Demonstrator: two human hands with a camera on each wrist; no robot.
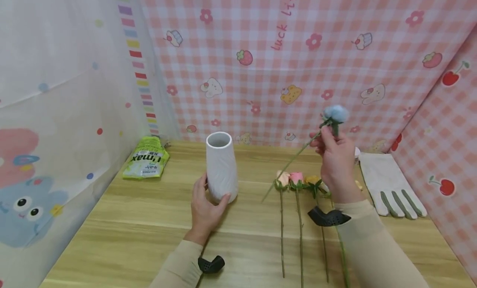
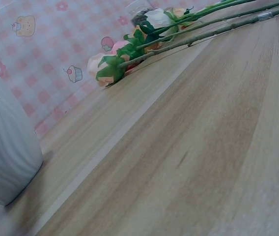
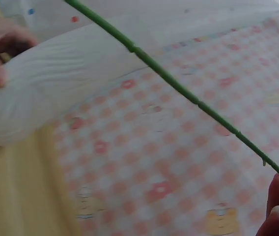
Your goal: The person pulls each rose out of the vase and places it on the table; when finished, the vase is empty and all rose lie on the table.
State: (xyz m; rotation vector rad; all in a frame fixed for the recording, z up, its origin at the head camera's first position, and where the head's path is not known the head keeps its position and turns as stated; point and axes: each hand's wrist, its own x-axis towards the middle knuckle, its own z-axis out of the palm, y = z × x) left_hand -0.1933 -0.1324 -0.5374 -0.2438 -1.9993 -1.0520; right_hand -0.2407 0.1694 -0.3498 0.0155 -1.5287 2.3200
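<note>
A white vase (image 1: 222,168) with a wavy relief stands upright on the wooden table. My left hand (image 1: 207,209) grips its lower part, thumb on the near right side and fingers around the left. Raised above the table at the right, my right hand (image 1: 337,159) pinches a pale blue flower (image 1: 336,113) just under its bloom. Its green stem (image 3: 166,75) slants down and left, with the tip in the air to the right of the vase. Below lie a peach rose (image 1: 282,179), a pink rose (image 1: 296,178) and a yellow flower (image 1: 312,180), stems toward me.
A green snack-like pouch (image 1: 147,159) lies at the back left. A white and green work glove (image 1: 391,182) is at the right edge. Another white flower (image 2: 160,19) lies beside the yellow one, partly behind my right arm in the head view. Patterned cloths surround the table (image 1: 149,222).
</note>
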